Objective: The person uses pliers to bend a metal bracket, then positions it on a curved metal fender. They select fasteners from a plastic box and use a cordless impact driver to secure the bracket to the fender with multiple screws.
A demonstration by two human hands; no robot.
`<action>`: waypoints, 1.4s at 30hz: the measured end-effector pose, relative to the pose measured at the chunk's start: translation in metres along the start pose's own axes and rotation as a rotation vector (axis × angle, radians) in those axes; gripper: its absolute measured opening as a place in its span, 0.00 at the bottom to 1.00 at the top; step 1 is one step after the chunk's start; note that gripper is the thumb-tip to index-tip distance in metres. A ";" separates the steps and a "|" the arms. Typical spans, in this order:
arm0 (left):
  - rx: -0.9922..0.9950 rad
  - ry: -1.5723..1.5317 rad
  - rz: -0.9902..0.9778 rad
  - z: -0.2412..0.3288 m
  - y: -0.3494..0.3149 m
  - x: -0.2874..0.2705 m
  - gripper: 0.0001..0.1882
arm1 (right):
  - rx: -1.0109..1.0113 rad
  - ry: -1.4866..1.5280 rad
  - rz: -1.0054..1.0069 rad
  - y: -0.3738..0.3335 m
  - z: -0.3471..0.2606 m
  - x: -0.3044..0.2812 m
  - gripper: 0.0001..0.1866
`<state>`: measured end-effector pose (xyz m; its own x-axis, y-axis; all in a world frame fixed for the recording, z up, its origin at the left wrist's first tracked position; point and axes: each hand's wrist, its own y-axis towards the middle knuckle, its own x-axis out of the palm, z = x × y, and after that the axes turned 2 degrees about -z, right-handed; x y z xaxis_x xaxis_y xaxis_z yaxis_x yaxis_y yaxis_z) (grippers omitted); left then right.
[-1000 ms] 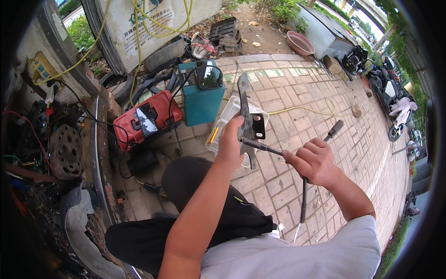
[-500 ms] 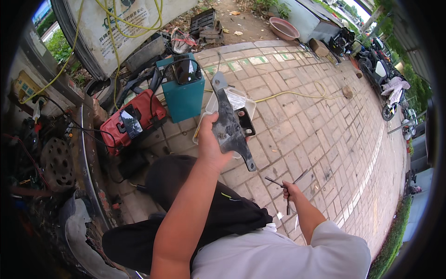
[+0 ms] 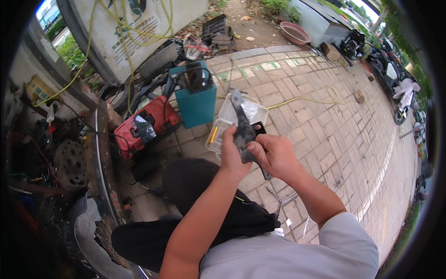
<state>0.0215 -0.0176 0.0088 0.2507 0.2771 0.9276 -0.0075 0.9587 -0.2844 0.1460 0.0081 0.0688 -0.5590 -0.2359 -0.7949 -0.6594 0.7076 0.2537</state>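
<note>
Since the Y-shaped wrench (image 3: 281,202) now lies on the paving (image 3: 320,144), your right hand (image 3: 278,157) pinches the dark bracket (image 3: 242,130) your left hand (image 3: 233,156) grips before the plastic box (image 3: 226,111), probably allowing finger work.

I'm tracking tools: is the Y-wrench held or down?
Down: the Y-wrench lies on the paving; left hand and right hand both hold the bracket.

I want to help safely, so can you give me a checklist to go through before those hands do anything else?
1. Left hand gripping the dark metal bracket: ok.
2. Right hand at the bracket too: ok.
3. Three-armed wrench out of both hands: ok.
4. Clear plastic box open: ok.
5. Hands covered: not ok, both are bare.
6. Anything under the right thumb: cannot tell, it's hidden.
</note>
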 end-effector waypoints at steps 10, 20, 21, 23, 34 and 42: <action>0.019 -0.067 0.097 0.011 -0.004 -0.017 0.22 | 0.044 -0.036 -0.169 0.023 -0.019 0.026 0.13; 0.042 -0.228 -0.003 0.025 -0.010 -0.016 0.24 | 0.059 0.185 -0.276 0.034 -0.038 0.019 0.10; 0.037 -0.240 -0.015 0.025 -0.011 -0.017 0.24 | 0.046 0.223 -0.278 0.034 -0.038 0.019 0.10; 0.042 -0.245 -0.027 0.027 -0.013 -0.018 0.25 | 0.051 0.309 -0.285 0.034 -0.036 0.019 0.11; 0.048 -0.226 0.003 0.031 -0.020 0.001 0.28 | 0.036 0.314 -0.241 0.031 -0.028 0.010 0.11; 0.042 -0.115 -0.039 0.024 -0.016 -0.004 0.27 | -0.293 0.125 -0.211 0.040 -0.027 0.003 0.12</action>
<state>-0.0022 -0.0329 0.0151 0.1384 0.2423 0.9603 -0.0412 0.9702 -0.2389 0.1049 0.0177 0.0910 -0.4407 -0.4481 -0.7778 -0.8722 0.4184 0.2533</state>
